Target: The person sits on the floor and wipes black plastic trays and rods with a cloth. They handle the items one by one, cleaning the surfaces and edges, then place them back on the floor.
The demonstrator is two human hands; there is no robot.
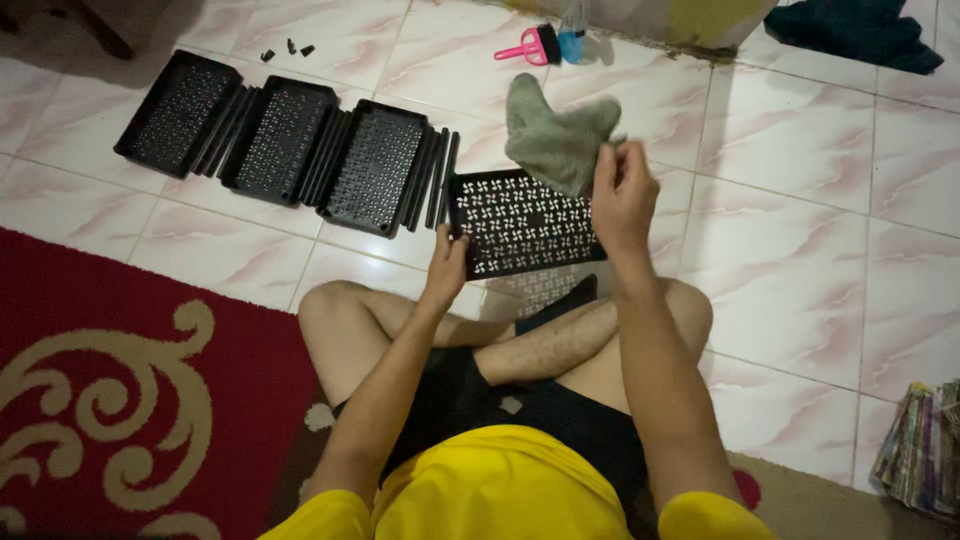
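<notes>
I sit cross-legged on the floor. My left hand [446, 268] grips the lower left corner of a black perforated plastic panel [515, 222], held up in front of my knees. My right hand [622, 195] pinches a grey-green cloth [553, 135] above the panel's upper right edge; the cloth hangs bunched over that edge.
Three black perforated trays [275, 138] lie in a row on the tiled floor to the left, with black slats [440, 178] beside the nearest. A pink brush [532, 47] and blue bottle [572, 38] stand farther back. Red patterned rug [120, 380] at left, stacked papers [925, 445] at right.
</notes>
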